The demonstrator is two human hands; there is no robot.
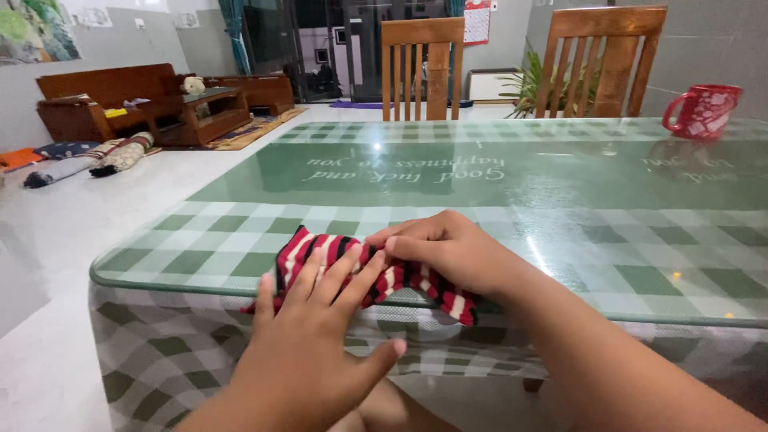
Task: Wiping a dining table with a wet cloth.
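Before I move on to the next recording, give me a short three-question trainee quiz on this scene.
1. True or false: both hands rest on the red, black and white striped cloth at the near edge of the glass-topped table.
2. Which hand lies flat with fingers spread: A) left hand B) right hand?
3. Where does the red patterned mug stand?

Key:
1. True.
2. A; the right hand presses with curled fingers.
3. At the table's far right corner, near a wooden chair.
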